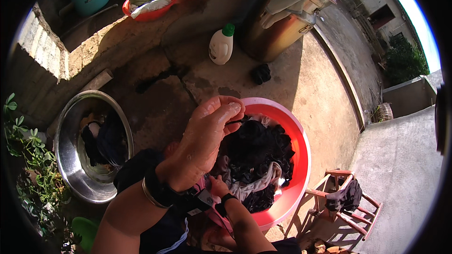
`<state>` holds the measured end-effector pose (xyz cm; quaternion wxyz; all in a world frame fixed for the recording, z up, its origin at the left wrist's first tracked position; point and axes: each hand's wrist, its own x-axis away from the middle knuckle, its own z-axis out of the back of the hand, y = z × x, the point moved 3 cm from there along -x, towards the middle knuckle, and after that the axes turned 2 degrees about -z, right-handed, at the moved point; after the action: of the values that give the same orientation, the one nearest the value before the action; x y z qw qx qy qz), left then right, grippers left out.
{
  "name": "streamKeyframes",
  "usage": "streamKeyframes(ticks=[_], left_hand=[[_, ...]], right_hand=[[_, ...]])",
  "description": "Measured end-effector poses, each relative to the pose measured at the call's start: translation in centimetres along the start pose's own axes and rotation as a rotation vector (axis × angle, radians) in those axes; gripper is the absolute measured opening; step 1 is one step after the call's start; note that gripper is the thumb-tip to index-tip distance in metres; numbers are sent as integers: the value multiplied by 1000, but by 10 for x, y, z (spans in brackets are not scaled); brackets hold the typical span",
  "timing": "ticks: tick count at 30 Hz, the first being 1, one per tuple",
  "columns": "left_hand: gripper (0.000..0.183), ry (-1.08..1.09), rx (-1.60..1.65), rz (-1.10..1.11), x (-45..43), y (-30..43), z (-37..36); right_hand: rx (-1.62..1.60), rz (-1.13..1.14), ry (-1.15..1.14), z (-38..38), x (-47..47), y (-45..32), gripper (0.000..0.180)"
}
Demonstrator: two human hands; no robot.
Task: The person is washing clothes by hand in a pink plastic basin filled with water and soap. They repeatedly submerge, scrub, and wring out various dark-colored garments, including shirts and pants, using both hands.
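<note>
My left hand (203,137), wet with bits of suds, is raised in front of the near left side of a red plastic basin (298,141). Its fingers curl towards the thumb; whether something small is between them cannot be told. My right hand (219,186) is lower, at the basin's near left edge beside a pale, twisted cloth (259,183); its grip is unclear. Dark wet clothes (257,144) fill much of the basin. A metal basin (65,169) with dark cloth (111,141) in water stands to the left.
A white bottle with a green cap (221,47) stands beyond the basin, near a dark cloth bundle (260,74) and a metal drum (279,38). A wooden stool (353,215) with dark cloth lies right. A small red basin (152,14) holds cloth; plants (39,162) grow left.
</note>
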<state>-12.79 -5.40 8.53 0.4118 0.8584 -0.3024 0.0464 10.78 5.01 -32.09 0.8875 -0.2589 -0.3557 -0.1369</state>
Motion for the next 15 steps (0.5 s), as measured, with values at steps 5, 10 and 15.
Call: streamKeyframes(ticks=[5, 10, 15], left_hand=[[14, -70, -87, 89, 5, -31, -10], [26, -102, -277, 179, 25, -81, -13], [50, -255, -476, 64, 26, -180, -23]], right_hand=[[-309, 82, 39, 38, 26, 27, 24], [-1149, -37, 91, 147, 104, -20, 20], [-1340, 161, 406, 239, 207, -56, 24]])
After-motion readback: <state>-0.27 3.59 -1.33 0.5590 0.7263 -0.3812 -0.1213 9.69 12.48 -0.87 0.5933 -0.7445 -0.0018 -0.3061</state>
